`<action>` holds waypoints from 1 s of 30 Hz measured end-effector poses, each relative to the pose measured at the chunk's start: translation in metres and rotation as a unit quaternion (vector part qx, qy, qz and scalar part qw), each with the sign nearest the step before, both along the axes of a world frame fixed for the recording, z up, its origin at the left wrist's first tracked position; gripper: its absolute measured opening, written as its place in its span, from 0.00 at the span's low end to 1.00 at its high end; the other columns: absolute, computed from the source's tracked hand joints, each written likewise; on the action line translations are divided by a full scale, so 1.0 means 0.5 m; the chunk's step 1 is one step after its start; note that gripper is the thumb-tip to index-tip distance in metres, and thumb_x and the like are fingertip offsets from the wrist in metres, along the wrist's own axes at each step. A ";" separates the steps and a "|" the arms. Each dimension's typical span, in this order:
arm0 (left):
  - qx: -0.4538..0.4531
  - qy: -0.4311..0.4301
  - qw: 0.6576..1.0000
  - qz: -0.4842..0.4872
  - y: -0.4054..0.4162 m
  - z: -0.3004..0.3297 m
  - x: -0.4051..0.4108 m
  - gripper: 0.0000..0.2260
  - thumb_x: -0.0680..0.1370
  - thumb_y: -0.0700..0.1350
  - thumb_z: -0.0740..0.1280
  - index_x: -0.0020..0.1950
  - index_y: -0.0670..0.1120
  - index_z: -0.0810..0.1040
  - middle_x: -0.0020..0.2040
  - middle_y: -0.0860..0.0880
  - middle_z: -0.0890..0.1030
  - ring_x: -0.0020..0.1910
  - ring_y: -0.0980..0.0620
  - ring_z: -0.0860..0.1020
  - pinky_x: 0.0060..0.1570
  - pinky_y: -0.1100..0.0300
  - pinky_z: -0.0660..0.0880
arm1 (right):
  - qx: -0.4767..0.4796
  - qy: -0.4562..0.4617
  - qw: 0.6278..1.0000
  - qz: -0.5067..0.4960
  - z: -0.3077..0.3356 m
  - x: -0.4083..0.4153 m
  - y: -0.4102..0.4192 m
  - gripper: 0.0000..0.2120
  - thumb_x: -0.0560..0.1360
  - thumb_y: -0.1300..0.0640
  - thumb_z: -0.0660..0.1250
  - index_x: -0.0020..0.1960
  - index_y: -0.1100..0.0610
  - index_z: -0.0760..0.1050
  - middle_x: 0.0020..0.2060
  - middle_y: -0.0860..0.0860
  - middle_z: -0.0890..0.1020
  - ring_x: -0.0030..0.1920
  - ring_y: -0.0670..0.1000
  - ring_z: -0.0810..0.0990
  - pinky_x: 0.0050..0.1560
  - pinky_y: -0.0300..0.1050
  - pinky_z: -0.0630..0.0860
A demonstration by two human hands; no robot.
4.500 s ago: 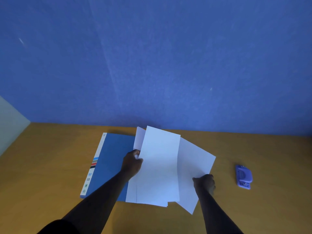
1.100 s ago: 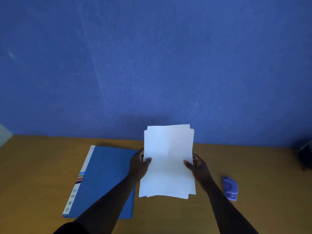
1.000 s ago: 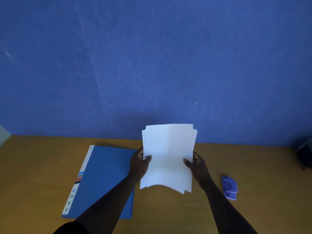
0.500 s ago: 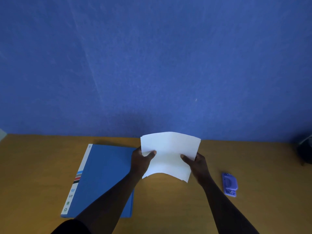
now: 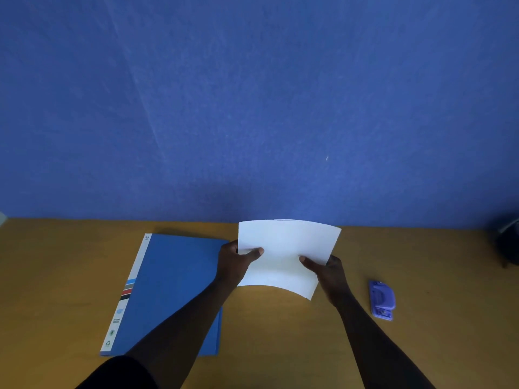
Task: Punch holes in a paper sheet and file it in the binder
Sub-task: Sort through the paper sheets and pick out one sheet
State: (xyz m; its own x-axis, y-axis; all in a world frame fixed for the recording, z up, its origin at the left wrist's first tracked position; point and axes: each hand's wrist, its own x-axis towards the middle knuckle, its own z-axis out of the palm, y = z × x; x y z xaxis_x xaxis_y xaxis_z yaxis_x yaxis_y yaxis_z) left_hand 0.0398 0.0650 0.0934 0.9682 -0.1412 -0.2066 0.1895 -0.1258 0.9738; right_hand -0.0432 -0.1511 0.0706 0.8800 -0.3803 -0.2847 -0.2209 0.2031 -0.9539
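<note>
A stack of white paper sheets (image 5: 286, 248) is held above the wooden table, bowed upward across its width. My left hand (image 5: 234, 261) grips its left edge with the thumb on top. My right hand (image 5: 327, 269) grips its right edge the same way. A closed blue binder (image 5: 171, 287) with a white striped spine lies flat on the table to the left, partly under my left forearm. A small purple hole punch (image 5: 382, 300) sits on the table to the right of my right hand, apart from it.
The yellow-brown table (image 5: 280, 332) meets a blue wall (image 5: 252, 108) just behind the paper. A dark object (image 5: 508, 242) is cut off at the right edge of the table.
The scattered sheets were gathered into one stack between both hands. In the last second the stack tipped from upright toward flat and lower, bowing in the middle. Binder and punch stayed put.
</note>
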 end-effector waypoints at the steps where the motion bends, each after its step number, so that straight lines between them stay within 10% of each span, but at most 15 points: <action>1: -0.003 0.002 1.000 -0.003 0.000 0.000 0.001 0.09 0.69 0.40 0.78 0.43 0.51 0.83 0.41 0.58 0.85 0.41 0.60 0.83 0.39 0.69 0.76 | 0.000 0.001 1.000 0.000 0.001 0.000 -0.002 0.15 0.69 0.62 0.76 0.56 0.61 0.81 0.50 0.56 0.86 0.51 0.57 0.84 0.52 0.55 0.81; 24: 0.037 0.030 0.997 -0.058 0.006 -0.043 0.009 0.16 0.65 0.38 0.80 0.46 0.52 0.80 0.46 0.53 0.84 0.46 0.57 0.82 0.41 0.67 0.77 | -0.001 0.015 1.000 0.026 -0.023 0.006 0.005 0.21 0.67 0.70 0.76 0.53 0.51 0.77 0.52 0.53 0.83 0.54 0.52 0.82 0.50 0.45 0.81; 30: 0.043 0.038 0.996 -0.071 -0.001 -0.056 0.007 0.17 0.65 0.38 0.80 0.48 0.50 0.80 0.49 0.50 0.84 0.49 0.53 0.82 0.43 0.64 0.78 | 0.009 0.019 1.000 0.013 -0.046 0.006 0.009 0.22 0.66 0.70 0.76 0.53 0.51 0.79 0.52 0.54 0.84 0.56 0.55 0.81 0.56 0.58 0.79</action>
